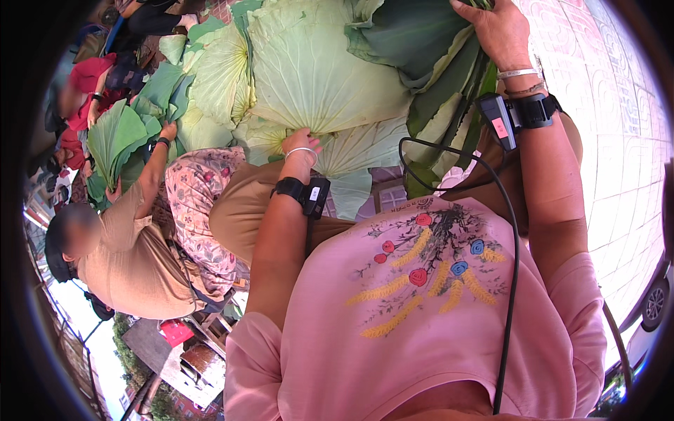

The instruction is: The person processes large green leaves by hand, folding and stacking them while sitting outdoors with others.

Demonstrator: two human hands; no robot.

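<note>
A broad pale green lotus leaf (326, 63) spreads out in front of me, its veins running to a point at its lower edge. My left hand (301, 146) is at that point, its fingers curled around the leaf's gathered base. At the upper right, my right hand (500, 32) is beside folded dark green lotus leaves (421, 42); its thumb points left and the other fingers are partly cut off by the frame's top. More folded leaves (447, 116) hang below it, near my right knee. Another pale leaf (358, 144) lies under the large one.
To my left, a seated co-worker (142, 252) holds a bunch of green leaves (118, 139). Other people in red (87, 97) sit farther off. A black cable (508, 294) loops across my lap and shirt. Pale paving (616, 131) extends on the right, with a car wheel (655, 304) at the rim.
</note>
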